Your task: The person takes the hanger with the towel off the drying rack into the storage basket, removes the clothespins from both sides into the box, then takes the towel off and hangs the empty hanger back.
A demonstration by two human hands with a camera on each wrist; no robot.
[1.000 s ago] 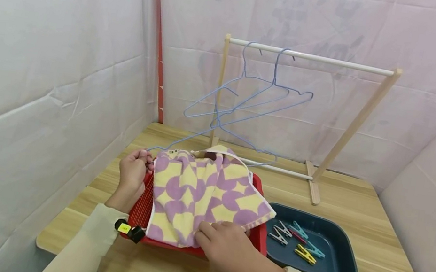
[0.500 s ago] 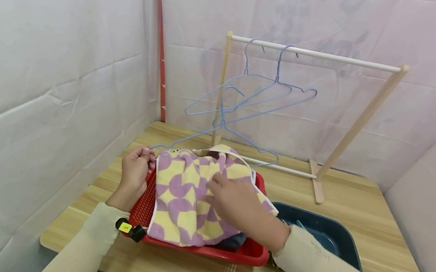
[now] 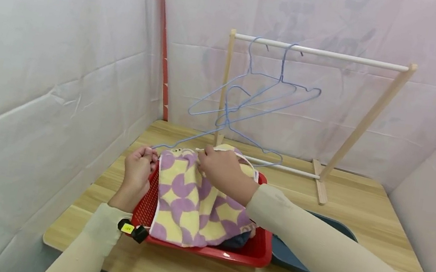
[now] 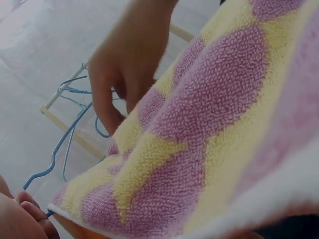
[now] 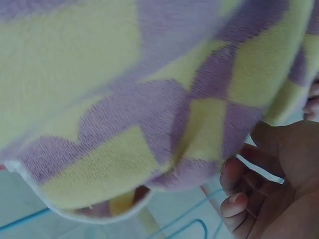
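A purple-and-yellow patterned towel [image 3: 185, 207] is draped over the lower bar of a blue wire hanger [image 3: 257, 145], above a red basket [image 3: 263, 255]. My left hand [image 3: 138, 171] pinches the hanger's left corner, beside the towel's edge; its fingertips [image 4: 37, 216] show around the wire in the left wrist view. At the towel's upper fold, my right hand [image 3: 223, 168] pinches the cloth between thumb and fingers, with the white hem [image 5: 261, 169] showing between them in the right wrist view. The hanger's hook points up and is free of the rack.
Behind stands a wooden rack with a white bar [image 3: 350, 58], where blue hangers [image 3: 281, 77] hang at the left. Dark blue cloth [image 3: 236, 240] lies in the basket. To the right is a dark blue tray [image 3: 288, 256], partly hidden by my right sleeve [image 3: 312, 246].
My right hand has moved from the towel's lower edge up to its top fold, its forearm now covering the tray's clothespins. My left hand keeps its hold on the hanger.
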